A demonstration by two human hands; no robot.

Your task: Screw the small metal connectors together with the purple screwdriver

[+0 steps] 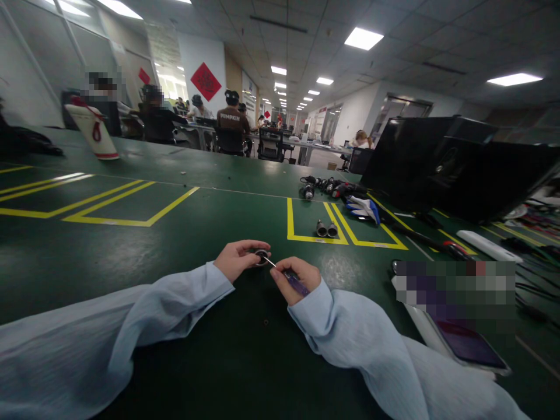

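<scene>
My left hand [240,259] is closed around a small round metal part [262,257], dark inside with a lighter rim, held just above the green table [210,332]. In my right hand [301,276] is a screwdriver [294,282] with a purplish see-through handle. Its thin shaft points left and its tip meets the open face of the round part; how deep it goes I cannot make out. A tiny ring-like piece [265,322] lies on the table below my hands. Two similar metal cylinders [326,229] stand side by side ahead, inside a yellow taped box.
Dark metal fittings [308,189] and a blue-and-white glove [363,209] lie ahead right. Black monitors [420,163] stand behind them. A phone [472,344] rests by my right sleeve, near a white bar [487,246] and cables. A paper cup [94,131] stands far left. People sit beyond.
</scene>
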